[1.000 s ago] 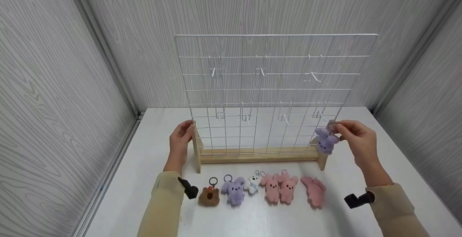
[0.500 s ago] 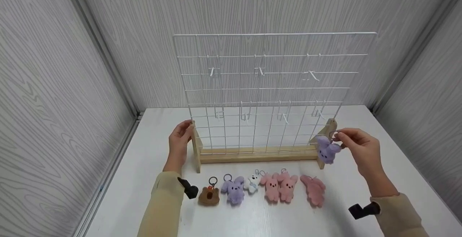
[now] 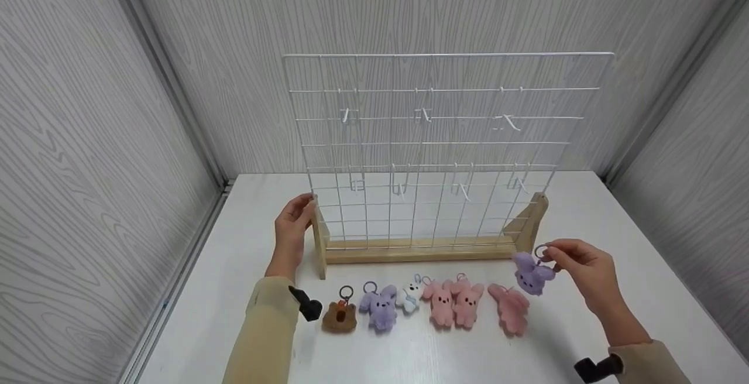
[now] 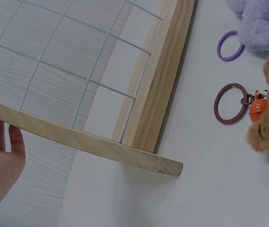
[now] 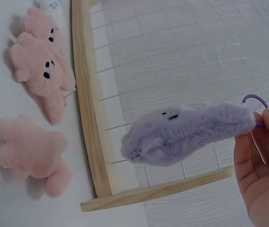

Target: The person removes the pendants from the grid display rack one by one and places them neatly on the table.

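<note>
My right hand [image 3: 585,270] pinches the metal ring of a purple plush bunny keychain [image 3: 533,276], which dangles in the air in front of the rack's right foot. In the right wrist view the same bunny [image 5: 181,135] hangs sideways below the ring [image 5: 256,98]. My left hand [image 3: 289,226] holds the upper part of the left wooden side [image 3: 319,240] of a white wire grid rack [image 3: 447,54]; in the left wrist view its fingers [image 4: 17,139] reach behind that side [image 4: 82,141].
On the table before the rack lie a brown bear keychain [image 3: 339,318], another purple bunny [image 3: 381,309], a small white plush [image 3: 410,297], two pink bunnies [image 3: 442,307] side by side, and a face-down pink one [image 3: 512,312]. Several white hooks [image 3: 425,116] project from the grid in two rows.
My right hand has come down and toward me with the purple bunny, away from the rack's right upright. The left hand stays on the left side.
</note>
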### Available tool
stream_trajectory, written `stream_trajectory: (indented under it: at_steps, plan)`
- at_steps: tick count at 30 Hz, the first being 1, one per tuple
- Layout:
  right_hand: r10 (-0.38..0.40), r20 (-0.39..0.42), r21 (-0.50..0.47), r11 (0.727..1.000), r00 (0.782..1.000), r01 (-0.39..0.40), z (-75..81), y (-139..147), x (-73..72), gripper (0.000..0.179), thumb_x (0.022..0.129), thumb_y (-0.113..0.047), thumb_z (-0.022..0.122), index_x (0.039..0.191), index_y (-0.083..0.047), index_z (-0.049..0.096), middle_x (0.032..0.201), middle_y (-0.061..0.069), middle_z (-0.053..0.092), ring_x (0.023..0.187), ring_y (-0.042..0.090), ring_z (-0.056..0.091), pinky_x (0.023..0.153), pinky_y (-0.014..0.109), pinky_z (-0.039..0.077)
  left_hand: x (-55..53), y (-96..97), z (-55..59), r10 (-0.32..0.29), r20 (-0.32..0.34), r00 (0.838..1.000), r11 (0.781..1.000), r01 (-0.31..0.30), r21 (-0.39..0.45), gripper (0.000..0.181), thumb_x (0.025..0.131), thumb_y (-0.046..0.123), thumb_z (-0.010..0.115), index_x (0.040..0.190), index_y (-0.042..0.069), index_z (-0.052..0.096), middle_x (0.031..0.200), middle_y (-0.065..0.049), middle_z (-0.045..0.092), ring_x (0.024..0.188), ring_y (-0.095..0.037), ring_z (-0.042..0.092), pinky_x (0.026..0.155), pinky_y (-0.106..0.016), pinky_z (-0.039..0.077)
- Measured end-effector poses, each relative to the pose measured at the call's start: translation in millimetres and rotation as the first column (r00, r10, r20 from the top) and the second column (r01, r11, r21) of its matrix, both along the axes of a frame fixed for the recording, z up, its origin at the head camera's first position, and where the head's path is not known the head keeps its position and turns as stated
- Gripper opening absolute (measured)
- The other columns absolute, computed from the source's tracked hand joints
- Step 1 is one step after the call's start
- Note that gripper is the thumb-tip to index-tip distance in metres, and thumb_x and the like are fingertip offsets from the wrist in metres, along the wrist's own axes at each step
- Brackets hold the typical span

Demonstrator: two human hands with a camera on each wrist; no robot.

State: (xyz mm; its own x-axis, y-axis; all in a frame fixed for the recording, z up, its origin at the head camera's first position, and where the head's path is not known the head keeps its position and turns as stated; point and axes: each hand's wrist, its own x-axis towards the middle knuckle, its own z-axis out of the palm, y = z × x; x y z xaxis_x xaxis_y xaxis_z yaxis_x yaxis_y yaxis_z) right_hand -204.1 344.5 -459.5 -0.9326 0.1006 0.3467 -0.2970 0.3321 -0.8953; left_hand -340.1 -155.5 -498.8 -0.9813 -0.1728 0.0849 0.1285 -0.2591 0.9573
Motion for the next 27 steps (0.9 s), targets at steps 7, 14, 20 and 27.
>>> stream_trajectory:
  at_steps: [7, 14, 20, 27]
  plan:
    - [-0.037, 0.072, 0.008, 0.999, 0.997, 0.036, -17.5, 11.0, 11.5, 0.025, 0.089, -0.012, 0.064, 0.103, 0.008, 0.063, 0.089, 0.008, 0.068, 0.079, 0.015, 0.065, 0.064, 0.023, 0.054, -2.9, 1.8, -0.8, -0.009, 0.000, 1.000, 1.000, 0.009, -0.004, 0.037, 0.086, 0.024, 0.068, 0.119, 0.010, 0.058, 0.120, -0.007, 0.057, 0.111, -0.017, 0.053, 0.096, -0.033, 0.043]
    - [-0.015, 0.149, 0.035, 0.999, 0.989, 0.010, -31.7, 19.7, 21.0, 0.024, 0.088, -0.014, 0.065, 0.102, 0.005, 0.064, 0.090, 0.010, 0.068, 0.079, 0.016, 0.066, 0.063, 0.027, 0.055, -1.2, -0.7, -2.5, 0.002, 0.002, 1.000, 1.000, -0.002, -0.027, 0.038, 0.086, 0.026, 0.067, 0.120, 0.011, 0.058, 0.121, -0.004, 0.057, 0.112, -0.016, 0.053, 0.097, -0.031, 0.043]
    - [-0.009, 0.198, 0.073, 0.997, 0.980, -0.005, -41.9, 28.2, 29.8, 0.025, 0.088, -0.016, 0.066, 0.101, 0.005, 0.064, 0.088, 0.009, 0.068, 0.077, 0.016, 0.066, 0.063, 0.028, 0.055, -1.3, -0.5, -1.3, -0.021, -0.039, 0.999, 1.000, 0.021, 0.023, 0.038, 0.088, 0.020, 0.065, 0.121, 0.005, 0.055, 0.120, -0.009, 0.056, 0.110, -0.018, 0.053, 0.094, -0.031, 0.044]
    - [-0.013, 0.255, 0.048, 0.999, 0.967, 0.001, -48.9, 36.4, 40.7, 0.026, 0.088, -0.017, 0.066, 0.101, 0.006, 0.064, 0.088, 0.010, 0.069, 0.077, 0.017, 0.066, 0.063, 0.031, 0.055, -0.8, -0.8, -0.4, -0.018, -0.022, 1.000, 1.000, 0.018, 0.017, 0.037, 0.088, 0.020, 0.065, 0.121, 0.006, 0.055, 0.121, -0.008, 0.056, 0.110, -0.017, 0.053, 0.093, -0.030, 0.045]
